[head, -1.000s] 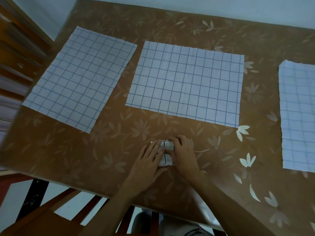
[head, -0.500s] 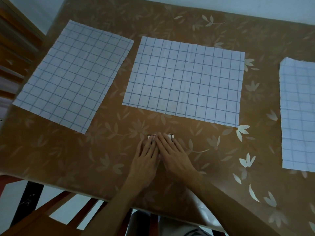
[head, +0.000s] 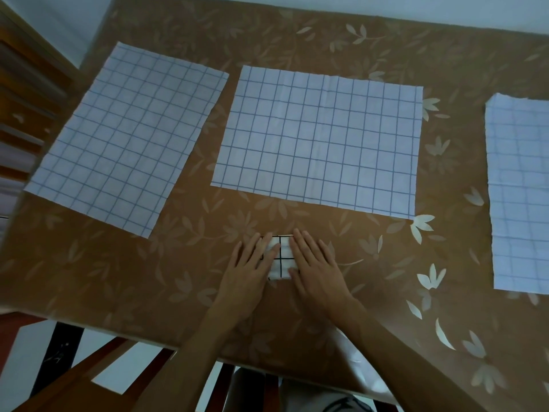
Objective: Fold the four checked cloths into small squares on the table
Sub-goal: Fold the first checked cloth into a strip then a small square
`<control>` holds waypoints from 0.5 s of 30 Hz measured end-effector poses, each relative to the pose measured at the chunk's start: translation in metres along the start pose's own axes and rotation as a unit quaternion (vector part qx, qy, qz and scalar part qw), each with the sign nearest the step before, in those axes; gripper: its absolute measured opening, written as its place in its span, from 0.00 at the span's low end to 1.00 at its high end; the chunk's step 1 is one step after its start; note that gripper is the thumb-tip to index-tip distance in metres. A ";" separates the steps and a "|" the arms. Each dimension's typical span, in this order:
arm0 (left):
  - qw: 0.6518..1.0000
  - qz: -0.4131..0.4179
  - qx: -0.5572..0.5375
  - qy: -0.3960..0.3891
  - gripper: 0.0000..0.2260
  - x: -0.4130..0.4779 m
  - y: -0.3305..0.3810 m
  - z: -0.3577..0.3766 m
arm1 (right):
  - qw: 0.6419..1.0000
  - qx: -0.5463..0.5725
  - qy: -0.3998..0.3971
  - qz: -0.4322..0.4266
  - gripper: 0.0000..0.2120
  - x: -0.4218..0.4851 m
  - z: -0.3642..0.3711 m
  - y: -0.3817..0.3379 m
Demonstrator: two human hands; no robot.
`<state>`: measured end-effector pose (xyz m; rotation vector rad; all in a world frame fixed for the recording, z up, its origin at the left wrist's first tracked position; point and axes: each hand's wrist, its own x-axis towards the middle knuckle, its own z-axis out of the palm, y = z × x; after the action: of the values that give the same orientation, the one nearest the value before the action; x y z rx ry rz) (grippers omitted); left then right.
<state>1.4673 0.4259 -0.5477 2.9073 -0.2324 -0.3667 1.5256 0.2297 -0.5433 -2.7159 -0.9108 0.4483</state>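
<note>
The folded cloth (head: 280,258) shows only as a narrow patch of black-lined squares between the two hands, its side edges hidden under flat, straight fingers. The left hand (head: 248,272) and right hand (head: 316,270) both press on it, palms down, grasping nothing. Beyond the fingertips, across a band of bare tabletop (head: 208,221), lies the spread middle cloth (head: 320,141). The left cloth (head: 124,138) lies well out past the left hand. The right cloth (head: 523,197), well apart from the right hand, is cut off by the frame. The tabletop's near edge runs under the forearms.
</note>
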 end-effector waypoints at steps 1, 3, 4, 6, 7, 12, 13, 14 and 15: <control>1.000 0.002 -0.003 0.003 0.30 -0.002 0.000 0.002 | 1.000 0.008 0.000 0.004 0.29 -0.001 -0.002 -0.003; 1.000 0.015 -0.008 0.000 0.31 -0.004 -0.005 0.000 | 1.000 0.014 0.004 0.011 0.28 -0.006 -0.003 -0.007; 1.000 0.030 -0.004 -0.007 0.29 -0.005 -0.008 -0.003 | 1.000 0.014 0.009 0.010 0.27 -0.010 -0.003 -0.009; 0.998 0.060 0.010 -0.012 0.23 -0.006 -0.014 -0.008 | 1.000 0.013 0.020 0.000 0.25 -0.018 0.002 -0.011; 0.997 0.070 0.010 -0.014 0.21 -0.007 -0.016 -0.010 | 1.000 0.012 0.024 -0.007 0.24 -0.022 0.006 -0.012; 0.997 0.061 -0.032 -0.020 0.28 -0.005 -0.012 -0.016 | 0.998 0.017 0.053 -0.021 0.28 -0.014 0.006 -0.016; 0.997 0.063 -0.035 -0.024 0.32 -0.005 -0.011 -0.017 | 0.998 0.021 0.055 -0.021 0.26 -0.009 0.003 -0.019; 0.997 0.068 -0.033 -0.026 0.36 -0.005 -0.010 -0.017 | 0.998 0.028 0.056 -0.019 0.24 -0.004 0.000 -0.021; 0.997 0.072 -0.028 -0.028 0.38 -0.006 -0.009 -0.017 | 0.998 0.038 0.056 -0.016 0.23 0.000 -0.003 -0.022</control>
<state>1.4668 0.4389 -0.5319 2.8072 -0.4315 -0.4247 1.5144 0.2465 -0.5330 -2.6250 -0.8886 0.3146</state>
